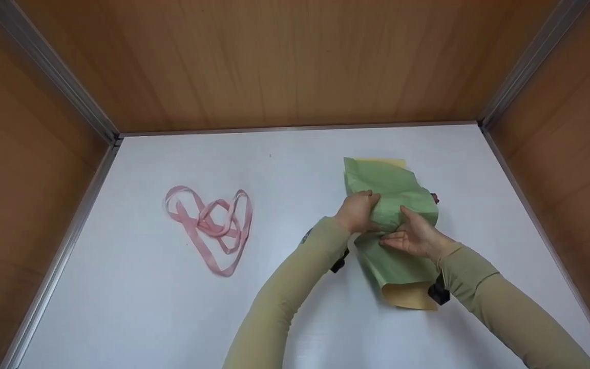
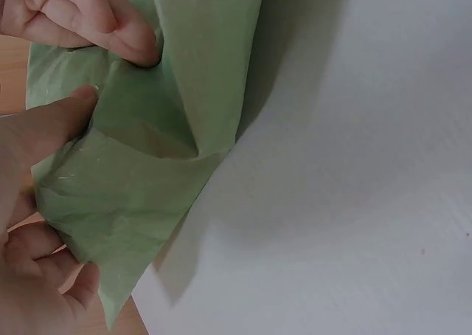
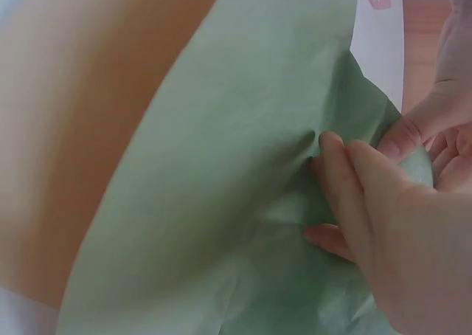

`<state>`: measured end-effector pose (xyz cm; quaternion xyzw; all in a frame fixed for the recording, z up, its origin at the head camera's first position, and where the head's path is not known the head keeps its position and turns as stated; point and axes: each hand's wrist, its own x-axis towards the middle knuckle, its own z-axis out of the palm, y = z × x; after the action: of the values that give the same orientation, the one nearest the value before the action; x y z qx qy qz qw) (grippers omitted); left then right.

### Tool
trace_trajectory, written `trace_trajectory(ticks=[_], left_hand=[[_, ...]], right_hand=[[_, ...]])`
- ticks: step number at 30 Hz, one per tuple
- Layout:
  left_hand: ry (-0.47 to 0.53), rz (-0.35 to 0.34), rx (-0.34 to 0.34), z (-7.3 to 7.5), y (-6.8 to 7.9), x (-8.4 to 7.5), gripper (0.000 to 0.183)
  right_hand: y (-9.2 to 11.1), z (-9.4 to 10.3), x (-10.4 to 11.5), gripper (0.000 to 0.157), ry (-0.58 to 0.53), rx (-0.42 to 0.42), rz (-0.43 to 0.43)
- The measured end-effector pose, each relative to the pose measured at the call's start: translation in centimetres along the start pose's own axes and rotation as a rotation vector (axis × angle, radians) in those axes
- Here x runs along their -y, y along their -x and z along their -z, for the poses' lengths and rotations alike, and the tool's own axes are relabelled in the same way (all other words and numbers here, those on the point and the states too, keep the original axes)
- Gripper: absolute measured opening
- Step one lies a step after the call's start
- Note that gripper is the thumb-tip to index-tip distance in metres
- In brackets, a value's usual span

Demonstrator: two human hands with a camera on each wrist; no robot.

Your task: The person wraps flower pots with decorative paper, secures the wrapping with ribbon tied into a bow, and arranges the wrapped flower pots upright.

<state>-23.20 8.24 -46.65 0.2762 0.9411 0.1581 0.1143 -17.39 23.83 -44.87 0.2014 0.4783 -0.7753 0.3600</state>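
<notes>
Paper sheet, green and creased with a yellow-tan reverse [image 1: 384,177], is held at the right of the white flat tabletop [image 1: 295,169], pinched in at the middle so that upper and lower flaps spread out. Its left edge is clamped between thumb and curled fingers of the left hand [image 1: 358,211]. By the right hand [image 1: 419,239], nearly straight fingers are pressed to the fold, thumb set apart from them. Small dark red thing [image 1: 434,198] is seen past the sheet's right edge; what it is cannot be told. Pink flat fabric ribbon [image 1: 206,224] is left loosely looped, well apart on the left. Judged best: left grip to be held steady, pleats to be pressed in evenly by the right fingertips, lower flap not to be tugged, lest the paper be torn or the gather slip.
</notes>
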Motion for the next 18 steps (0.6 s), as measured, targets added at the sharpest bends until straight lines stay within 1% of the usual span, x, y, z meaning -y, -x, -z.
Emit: trace_trajectory(ticks=[3,7,10,12,18], left_hand=[[0.062,0.032,0.014,0.12,-0.24,0.04,0.07],[0.212,0.081,0.033,0.34,-0.26,0.29,0.071],[0.288,0.088,0.036,0.39,-0.16,0.41,0.069],[0.318,0.084,0.028,0.4,-0.06,0.45,0.066],[0.347,0.069,-0.056,-0.07,0.51,0.44,0.057]], right_hand=[[-0.09,-0.06,0.0,0.079,-0.04,-0.037,0.041],[-0.32,-0.21,-0.08,0.078,-0.083,-0.102,0.067],[-0.47,-0.12,-0.17,0.078,-0.042,-0.131,0.065],[-0.58,-0.01,-0.2,0.078,0.004,-0.146,0.07],[-0.92,0.34,0.06,0.073,0.155,-0.149,0.1]])
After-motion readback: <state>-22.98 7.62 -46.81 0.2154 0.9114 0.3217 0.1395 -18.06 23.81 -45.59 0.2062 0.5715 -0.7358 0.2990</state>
